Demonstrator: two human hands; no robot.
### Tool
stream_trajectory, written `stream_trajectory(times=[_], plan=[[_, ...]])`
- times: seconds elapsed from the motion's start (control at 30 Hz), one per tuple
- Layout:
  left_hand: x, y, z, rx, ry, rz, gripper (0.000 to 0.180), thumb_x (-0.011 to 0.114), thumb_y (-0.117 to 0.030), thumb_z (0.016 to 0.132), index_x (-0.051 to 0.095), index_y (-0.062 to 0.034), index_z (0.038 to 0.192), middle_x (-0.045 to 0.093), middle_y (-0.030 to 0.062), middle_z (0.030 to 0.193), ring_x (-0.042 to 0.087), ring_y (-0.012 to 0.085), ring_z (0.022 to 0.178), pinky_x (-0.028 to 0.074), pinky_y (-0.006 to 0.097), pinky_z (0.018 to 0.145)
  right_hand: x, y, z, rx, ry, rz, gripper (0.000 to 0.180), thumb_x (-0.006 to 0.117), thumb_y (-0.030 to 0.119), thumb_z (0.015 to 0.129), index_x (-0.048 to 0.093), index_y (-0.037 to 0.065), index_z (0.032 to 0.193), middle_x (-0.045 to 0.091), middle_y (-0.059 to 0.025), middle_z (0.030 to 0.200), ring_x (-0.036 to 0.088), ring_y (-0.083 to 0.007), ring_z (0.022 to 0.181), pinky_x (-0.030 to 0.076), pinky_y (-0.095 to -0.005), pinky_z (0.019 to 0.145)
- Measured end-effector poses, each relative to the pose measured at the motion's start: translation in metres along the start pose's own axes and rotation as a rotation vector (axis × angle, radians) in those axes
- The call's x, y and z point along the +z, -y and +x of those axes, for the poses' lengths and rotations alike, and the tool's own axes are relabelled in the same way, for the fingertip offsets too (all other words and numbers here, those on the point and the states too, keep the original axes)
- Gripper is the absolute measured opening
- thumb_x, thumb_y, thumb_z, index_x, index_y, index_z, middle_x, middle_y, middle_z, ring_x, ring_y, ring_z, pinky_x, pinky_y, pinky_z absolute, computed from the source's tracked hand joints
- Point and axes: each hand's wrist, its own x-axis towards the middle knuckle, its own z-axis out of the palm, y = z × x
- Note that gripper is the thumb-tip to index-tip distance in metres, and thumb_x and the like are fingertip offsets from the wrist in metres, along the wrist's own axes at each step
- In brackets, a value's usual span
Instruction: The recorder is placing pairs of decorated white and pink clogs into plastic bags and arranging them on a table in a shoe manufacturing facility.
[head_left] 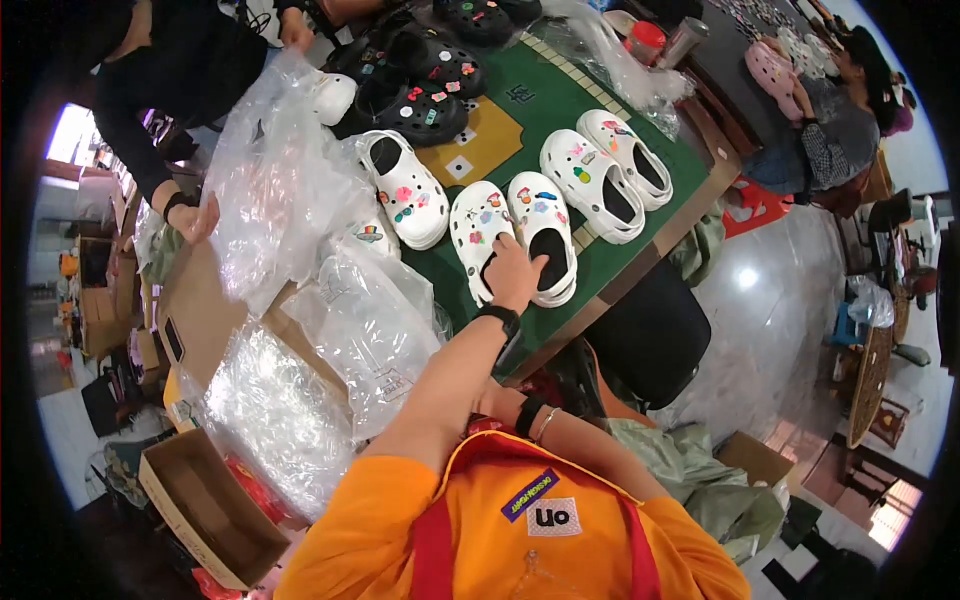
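Observation:
My left hand (pixel 515 275) reaches forward over the green table mat (pixel 520 120) and grips a pair of white clogs (pixel 545 215) with coloured charms, its fingers hooked into their heel openings. The two clogs lie side by side, toes pointing away from me. My right hand (pixel 492 400) is tucked close to my chest behind the left arm; only the wrist with a black band and a thin bracelet shows clearly. Another white pair (pixel 600 175) lies to the right, and a single white clog (pixel 405 190) to the left.
Several black clogs (pixel 425 90) sit at the far end. A person at the upper left holds a clear plastic bag (pixel 270 180). More bags (pixel 370 330) and an open cardboard box (pixel 200 510) lie left. A black seat (pixel 650 335) stands right; another person (pixel 840 120) sits beyond.

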Motion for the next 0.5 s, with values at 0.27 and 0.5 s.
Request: stream_trajectory(times=[0.27, 0.5], plan=[[0.004, -0.007, 0.016, -0.202, -0.029, 0.030, 0.039, 0.063, -0.032, 0.071, 0.048, -0.0004, 0.088, 0.059, 0.0177, 0.081, 0.060, 0.0323, 0.069, 0.049, 0.039, 0.061, 0.026, 0.103, -0.003, 0.461, 0.156, 0.286, 0.033, 0.035, 0.015, 0.091, 0.033, 0.009, 0.123, 0.048, -0.0041, 0.096, 0.048, -0.0139, 0.085, 0.039, -0.0267, 0.076], [-0.008, 0.008, 0.011, -0.125, -0.041, -0.017, 0.025, 0.054, -0.026, 0.073, 0.052, -0.0038, 0.084, 0.059, 0.0163, 0.072, 0.059, 0.0334, 0.070, 0.046, 0.042, 0.061, 0.007, 0.056, -0.004, 0.264, 0.107, -0.178, 0.039, 0.047, 0.027, 0.085, 0.044, 0.008, 0.118, 0.051, -0.0111, 0.111, 0.048, -0.0236, 0.104, 0.036, -0.0338, 0.091]])
